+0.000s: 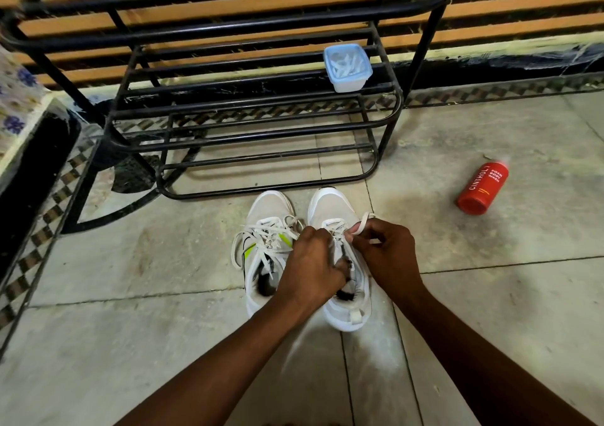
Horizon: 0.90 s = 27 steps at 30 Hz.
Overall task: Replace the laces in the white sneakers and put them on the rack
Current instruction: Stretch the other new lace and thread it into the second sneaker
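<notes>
Both sneakers sit side by side on the floor, toes just short of the rack (261,125). The right hand (389,252) is pinching a loop of lace (361,224) over the right sneaker (330,206). The left hand (310,262) is curled down over that shoe's tongue, gripping lace as far as I can tell, though its fingertips are hidden.

The left sneaker (271,206) has loose lace spilling over its side.

Things that could go sideways from here: pull the loop unevenly and one end comes out short, or skip an eyelet under that left hand. The loose lace next door could also snag. The red bottle (482,187) lying nearby might roll if bumped.
</notes>
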Each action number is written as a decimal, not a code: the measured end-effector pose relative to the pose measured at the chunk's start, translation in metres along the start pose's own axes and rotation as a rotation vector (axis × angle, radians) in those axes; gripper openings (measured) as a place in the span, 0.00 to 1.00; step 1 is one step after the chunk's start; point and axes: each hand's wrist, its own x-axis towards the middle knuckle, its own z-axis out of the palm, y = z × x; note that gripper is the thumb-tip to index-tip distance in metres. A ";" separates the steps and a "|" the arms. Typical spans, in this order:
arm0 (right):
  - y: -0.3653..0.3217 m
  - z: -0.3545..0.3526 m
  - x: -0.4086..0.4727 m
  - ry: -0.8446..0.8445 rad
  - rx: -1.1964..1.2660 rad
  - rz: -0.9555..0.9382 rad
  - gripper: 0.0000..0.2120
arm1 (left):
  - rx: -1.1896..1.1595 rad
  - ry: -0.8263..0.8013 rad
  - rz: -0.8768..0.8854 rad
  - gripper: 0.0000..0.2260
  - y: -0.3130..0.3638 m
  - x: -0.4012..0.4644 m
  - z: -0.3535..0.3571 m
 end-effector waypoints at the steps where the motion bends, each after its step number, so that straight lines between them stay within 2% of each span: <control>1: 0.000 0.001 0.000 -0.002 -0.009 -0.007 0.08 | -0.012 0.018 -0.004 0.08 -0.001 0.000 0.002; 4: 0.000 0.002 -0.001 0.001 -0.048 -0.024 0.07 | -0.113 0.092 -0.024 0.07 -0.006 -0.002 0.007; 7: -0.004 0.003 0.000 -0.010 -0.056 -0.010 0.07 | -0.265 0.127 -0.143 0.09 -0.007 -0.002 0.006; 13: -0.011 0.011 0.007 -0.033 -0.080 0.014 0.05 | -0.365 0.152 -0.295 0.10 -0.011 0.001 0.006; 20: -0.009 0.019 0.012 -0.085 -0.153 0.049 0.08 | -0.460 0.149 -0.301 0.07 -0.012 0.001 0.007; 27: -0.010 0.017 0.016 -0.151 -0.394 -0.201 0.15 | -0.468 0.139 -0.296 0.06 -0.015 0.002 0.008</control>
